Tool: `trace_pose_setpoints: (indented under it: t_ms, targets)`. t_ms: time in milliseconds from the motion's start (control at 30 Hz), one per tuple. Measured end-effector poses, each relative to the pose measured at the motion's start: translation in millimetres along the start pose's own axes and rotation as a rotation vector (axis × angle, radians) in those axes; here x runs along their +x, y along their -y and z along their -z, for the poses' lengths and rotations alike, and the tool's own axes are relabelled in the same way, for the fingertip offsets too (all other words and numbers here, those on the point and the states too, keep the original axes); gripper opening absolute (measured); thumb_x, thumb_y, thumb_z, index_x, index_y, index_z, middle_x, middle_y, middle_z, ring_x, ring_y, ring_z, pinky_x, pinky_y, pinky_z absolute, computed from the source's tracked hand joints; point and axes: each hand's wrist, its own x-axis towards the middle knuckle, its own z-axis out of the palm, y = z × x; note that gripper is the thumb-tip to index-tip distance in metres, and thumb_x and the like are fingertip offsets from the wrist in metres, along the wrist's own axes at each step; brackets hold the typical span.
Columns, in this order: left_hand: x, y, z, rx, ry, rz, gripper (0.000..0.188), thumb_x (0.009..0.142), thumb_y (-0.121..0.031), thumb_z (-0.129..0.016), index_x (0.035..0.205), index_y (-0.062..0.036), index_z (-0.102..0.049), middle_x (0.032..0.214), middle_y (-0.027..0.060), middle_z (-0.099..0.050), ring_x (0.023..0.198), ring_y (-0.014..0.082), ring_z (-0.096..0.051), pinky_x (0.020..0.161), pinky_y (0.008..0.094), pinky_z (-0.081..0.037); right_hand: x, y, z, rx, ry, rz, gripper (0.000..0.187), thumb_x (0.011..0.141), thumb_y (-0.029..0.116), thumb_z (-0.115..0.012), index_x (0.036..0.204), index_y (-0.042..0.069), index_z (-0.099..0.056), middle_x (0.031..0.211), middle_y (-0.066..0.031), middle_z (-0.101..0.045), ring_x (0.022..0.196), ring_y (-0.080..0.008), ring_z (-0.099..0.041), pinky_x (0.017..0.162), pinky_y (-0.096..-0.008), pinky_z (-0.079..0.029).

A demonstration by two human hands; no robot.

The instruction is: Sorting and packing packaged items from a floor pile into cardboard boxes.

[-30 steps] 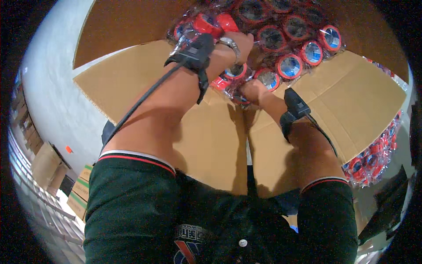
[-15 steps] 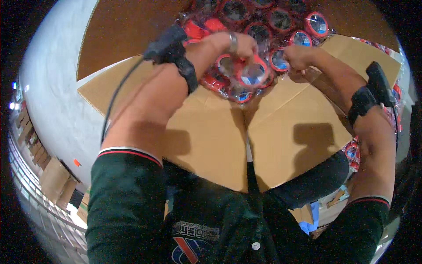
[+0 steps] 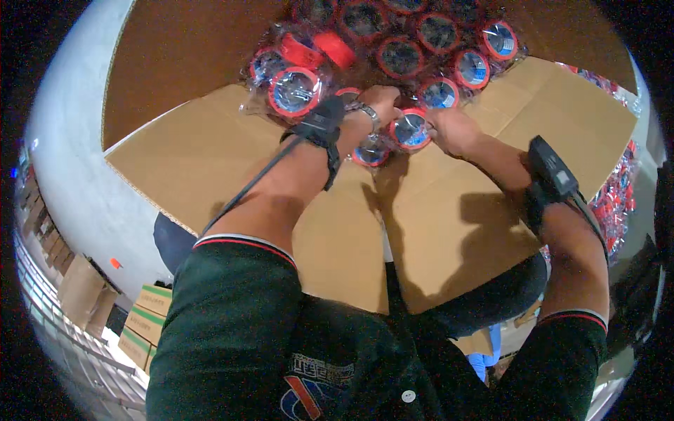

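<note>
Several red rolls of tape in clear plastic wrap lie in an open cardboard box. One roll of tape sits between my hands near the front flaps. My right hand pinches its right edge. My left hand is closed at its upper left edge, fingertips partly hidden. Another roll lies just below my left wrist. To the left is a wrapped roll, with red rolls on their sides above it. A further roll lies just above my right hand.
Front box flaps spread toward me, meeting at a narrow gap. More wrapped red rolls are outside the box on the right. Stacked cartons with green edges stand at the lower left. Black devices are strapped to both my wrists, one with a cable.
My left hand has come down toward me, uncovering the rolls at the upper left. My right hand has moved down and left, closer to the left one.
</note>
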Motion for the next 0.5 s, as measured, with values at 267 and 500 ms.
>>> trace_pose_setpoints:
  t_ms: [267, 500]
  targets:
    - [2, 8, 36, 0.165, 0.074, -0.128, 0.033, 0.068, -0.026, -0.072, 0.093, -0.0069, -0.063, 0.093, 0.0157, -0.063, 0.091, 0.0334, -0.06, 0.076, 0.0435, -0.049, 12, -4, -25, -0.388, 0.104, 0.223, 0.014, 0.074, 0.002, -0.053, 0.088, 0.001, -0.056, 0.087, -0.0178, -0.061, 0.086, -0.0348, -0.06, 0.072, -0.0438, -0.049]
    - [-15, 29, 74, 0.576, 0.322, -0.076, 0.032, 0.076, -0.011, -0.059, 0.106, -0.0026, -0.064, 0.112, 0.0176, -0.061, 0.103, 0.0324, -0.06, 0.085, 0.0412, -0.05, 5, 4, -2, -0.303, 0.049, 0.157, 0.016, 0.075, 0.004, -0.054, 0.09, 0.001, -0.059, 0.09, -0.0189, -0.062, 0.085, -0.0349, -0.062, 0.072, -0.0429, -0.05]
